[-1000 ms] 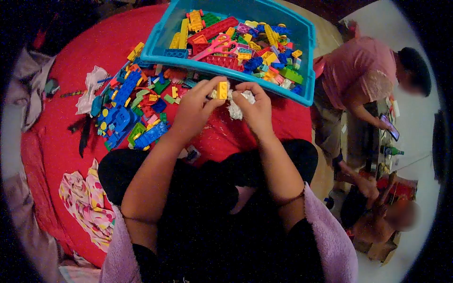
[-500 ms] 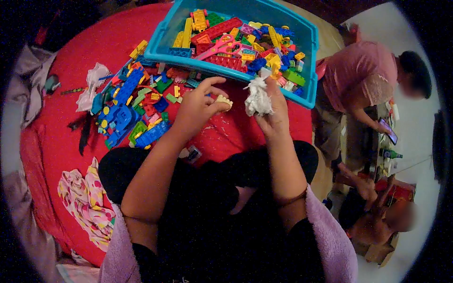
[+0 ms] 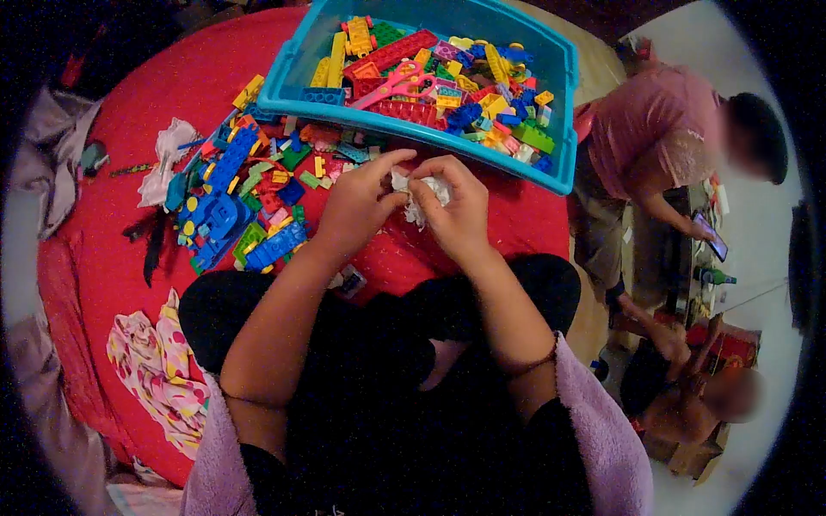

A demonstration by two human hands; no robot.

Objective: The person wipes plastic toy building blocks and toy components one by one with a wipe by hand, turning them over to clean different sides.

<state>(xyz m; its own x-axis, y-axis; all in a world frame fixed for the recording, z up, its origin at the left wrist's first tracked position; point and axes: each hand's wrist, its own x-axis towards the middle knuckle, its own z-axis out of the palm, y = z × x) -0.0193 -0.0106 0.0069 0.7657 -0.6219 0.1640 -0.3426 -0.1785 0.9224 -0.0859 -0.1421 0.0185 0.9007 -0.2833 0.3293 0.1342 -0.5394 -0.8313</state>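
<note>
White tissue between two hands

The right hand point(image 3: 460, 206) has the crumpled tissue point(image 3: 415, 211) pinched in its fingertips, above the red sheet point(image 3: 525, 224) and just this side of the blue tub point(image 3: 413, 129). The left hand point(image 3: 354, 211) is at the tissue's other side, fingers curled, thumb bent in – whether it grips anything I can't tell. Pink scissors point(image 3: 397, 86) lie on bricks in the tub; more bricks point(image 3: 228, 219) are heaped beside it – and off right, a person point(image 3: 658, 129) holds a phone point(image 3: 711, 238)

A home, judging by the toy bricks point(image 3: 231, 163) strewn over a red bedsheet point(image 3: 103, 232)
</note>
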